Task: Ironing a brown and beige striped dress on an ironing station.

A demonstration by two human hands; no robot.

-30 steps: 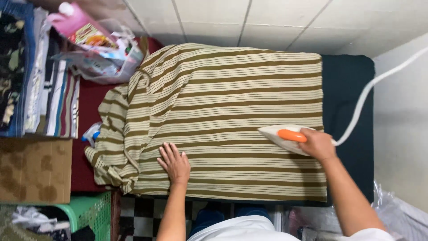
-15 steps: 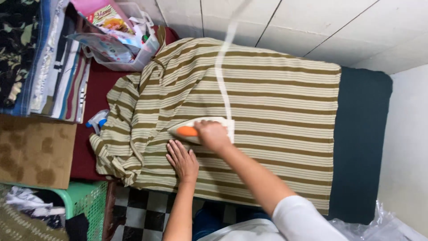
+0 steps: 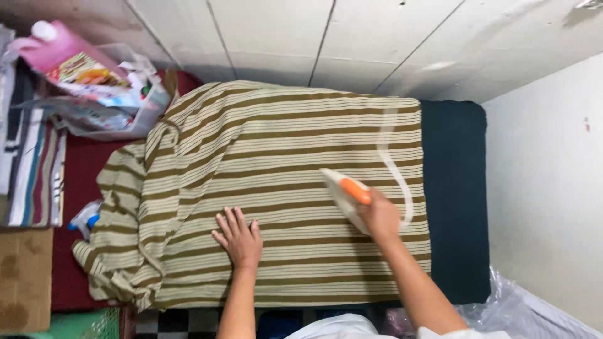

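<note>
Here the right hand (image 3: 380,216) has its grip closed on the orange handle of a white iron (image 3: 345,196) atop an olive-striped cloth (image 3: 282,144); the left hand (image 3: 239,237) lies open, flat on it

The striped cloth (image 3: 282,188) looks soft and matt. The iron (image 3: 345,194) is smooth plastic with a glossy orange handle. The carton (image 3: 25,279) is rough cardboard.
</note>
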